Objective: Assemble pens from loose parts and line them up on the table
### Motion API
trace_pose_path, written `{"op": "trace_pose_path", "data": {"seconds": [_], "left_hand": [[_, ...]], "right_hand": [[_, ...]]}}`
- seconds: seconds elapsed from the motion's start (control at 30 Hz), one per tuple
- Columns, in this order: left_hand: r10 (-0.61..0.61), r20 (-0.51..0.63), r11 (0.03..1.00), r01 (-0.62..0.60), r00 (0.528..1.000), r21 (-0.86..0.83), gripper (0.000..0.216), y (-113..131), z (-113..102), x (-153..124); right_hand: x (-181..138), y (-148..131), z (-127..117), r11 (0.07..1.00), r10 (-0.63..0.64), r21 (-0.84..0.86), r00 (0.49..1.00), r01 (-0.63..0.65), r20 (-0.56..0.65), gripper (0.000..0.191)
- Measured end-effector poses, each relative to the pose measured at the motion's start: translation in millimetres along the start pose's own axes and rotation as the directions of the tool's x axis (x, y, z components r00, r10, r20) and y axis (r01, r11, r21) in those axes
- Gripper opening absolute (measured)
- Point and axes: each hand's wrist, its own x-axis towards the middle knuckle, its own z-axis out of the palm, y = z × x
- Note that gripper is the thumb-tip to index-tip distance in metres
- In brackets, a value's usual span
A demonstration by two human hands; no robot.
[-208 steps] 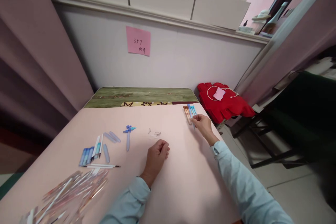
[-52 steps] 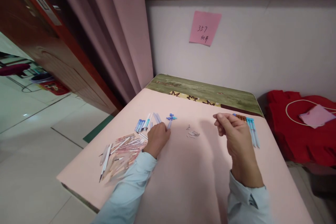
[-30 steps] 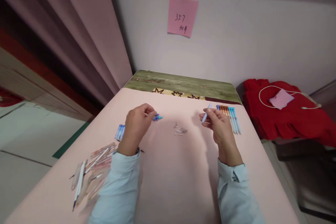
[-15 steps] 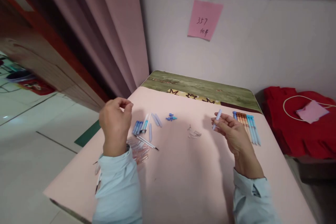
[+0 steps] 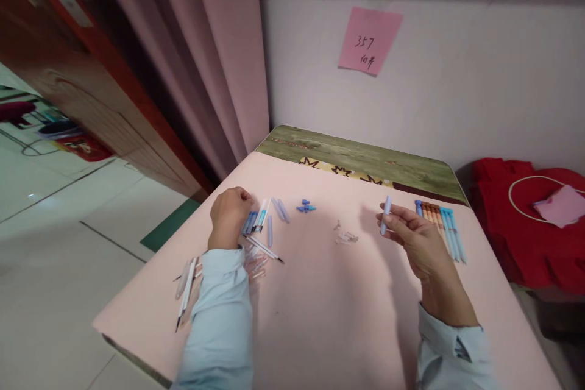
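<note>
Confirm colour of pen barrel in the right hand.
The right hand pinches a pale lavender-blue plastic pen barrel; head view.

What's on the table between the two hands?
Head view: between left hand and right hand lie loose pale barrels, small blue caps, then tiny clear parts; the right hand holds another barrel.

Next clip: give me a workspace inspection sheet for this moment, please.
Surface: pink table cover, with a green patterned strip at its far edge.
Job's things: pale blue barrel; row of pens; blue pen parts; small blue caps; clear bits; thin refills.
Clutter: clear wrappers heaped at the near left edge.
Hands: right hand pinches the pale blue barrel above the table; left hand is curled beside the blue pen parts.
Cables: white cord looped on the red cloth, off the table.
Surroundings: pink note on the wall; curtain; tiled floor.
</note>
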Motion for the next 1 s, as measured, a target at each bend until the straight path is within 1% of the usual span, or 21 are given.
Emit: {"op": "trace_pose_path", "data": {"seconds": [0.07,0.13,0.23,0.33,0.43,0.53,0.63,0.7,0.73,0.77,0.8,0.83,0.87,0.9,0.93,0.97,1.0], "left_hand": [[-0.010,0.003,1.000,0.010,1.000,-0.003,0.007,-1,5,2],[-0.007,0.014,1.000,0.007,1.000,0.000,0.007,1,11,2],[0.022,0.057,0.999,-0.024,0.998,0.033,0.010,9,20,0],[0.050,0.092,0.995,-0.058,0.995,0.085,0.014,17,31,-1],[0.017,0.140,0.990,-0.037,0.990,0.139,0.019,20,39,0],[-0.021,0.158,0.988,-0.004,0.987,0.152,0.021,22,42,3],[-0.042,0.186,0.989,0.014,0.982,0.149,0.018,25,38,5],[-0.052,0.170,0.991,0.030,0.984,0.128,0.017,28,30,4],[-0.045,0.142,0.995,0.032,0.989,0.091,0.016,30,24,2],[-0.025,0.105,1.000,0.023,0.994,0.015,0.016,33,17,-1],[0.001,0.061,0.995,0.005,0.998,-0.104,0.016,38,10,-6],[0.036,0.032,0.961,-0.026,0.999,-0.275,0.016,44,4,-13],[0.070,0.013,0.870,-0.055,0.997,-0.489,0.017,53,-2,-21],[0.097,0.011,0.720,-0.062,0.995,-0.691,0.018,62,-5,-31],[0.154,0.060,0.552,-0.036,0.986,-0.833,0.019,73,-6,-40],[0.227,0.124,0.412,0.020,0.966,-0.911,0.020,84,-5,-50],[0.302,0.182,0.317,0.082,0.936,-0.945,0.022,94,-2,-59]], "right_hand": [[0,0,0,1.000,-0.017,-0.002,1.000,0.017,-0.013,0.049],[0,1,2,1.000,-0.006,0.002,1.000,0.006,-0.009,0.050],[-2,2,11,0.999,0.039,-0.002,0.998,-0.039,0.048,0.052],[-6,2,23,0.999,0.039,-0.023,0.991,-0.037,0.125,0.050],[-9,0,32,0.999,0.034,-0.036,0.983,-0.028,0.180,0.049],[-9,-2,36,0.999,0.031,-0.029,0.980,-0.026,0.196,0.047],[-8,-4,35,1.000,0.024,-0.019,0.978,-0.020,0.206,0.044],[-7,-5,34,1.000,0.024,-0.014,0.976,-0.022,0.216,0.041],[-7,-6,34,1.000,0.027,-0.013,0.975,-0.025,0.222,0.040],[-7,-6,33,1.000,0.031,-0.011,0.973,-0.029,0.229,0.040],[-7,-6,34,0.999,0.034,-0.009,0.971,-0.032,0.237,0.039],[-7,-6,34,0.999,0.037,-0.006,0.968,-0.036,0.248,0.039],[-8,-6,35,0.999,0.042,-0.004,0.964,-0.042,0.262,0.039],[-9,-6,36,0.999,0.050,-0.006,0.958,-0.050,0.282,0.038],[-10,-5,37,0.998,0.063,-0.011,0.949,-0.062,0.310,0.037],[-11,-5,38,0.997,0.076,-0.021,0.936,-0.073,0.344,0.035],[-13,-5,39,0.996,0.088,-0.035,0.920,-0.081,0.381,0.033]]}}
